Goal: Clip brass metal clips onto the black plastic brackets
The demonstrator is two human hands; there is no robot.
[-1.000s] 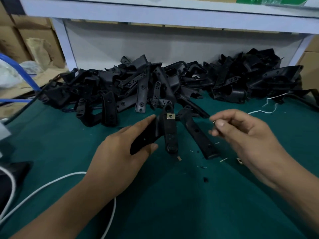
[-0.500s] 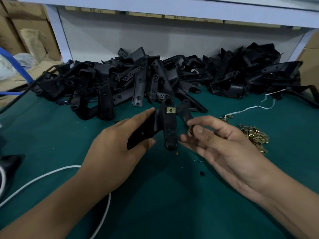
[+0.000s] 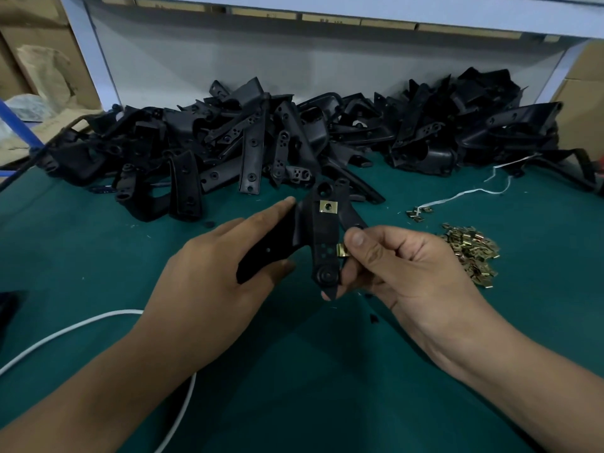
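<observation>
1. Gripping the black plastic bracket (image 3: 322, 237) by its wide arm, the left hand (image 3: 209, 273) holds it above the green table (image 3: 294, 371).
2. One brass clip (image 3: 328, 206) sits fitted near the bracket's top.
3. The right hand (image 3: 411, 269) pinches a second brass clip (image 3: 342, 250) against the bracket's right edge.
4. Loose clips (image 3: 470, 253) lie heaped to the right; spare brackets (image 3: 261, 138) pile behind.

No text, brand or number can be read. Far beyond the hands, small labels (image 3: 330, 18) sit along the shelf edge (image 3: 392, 9) above the bench, their print too blurred to make out.
</observation>
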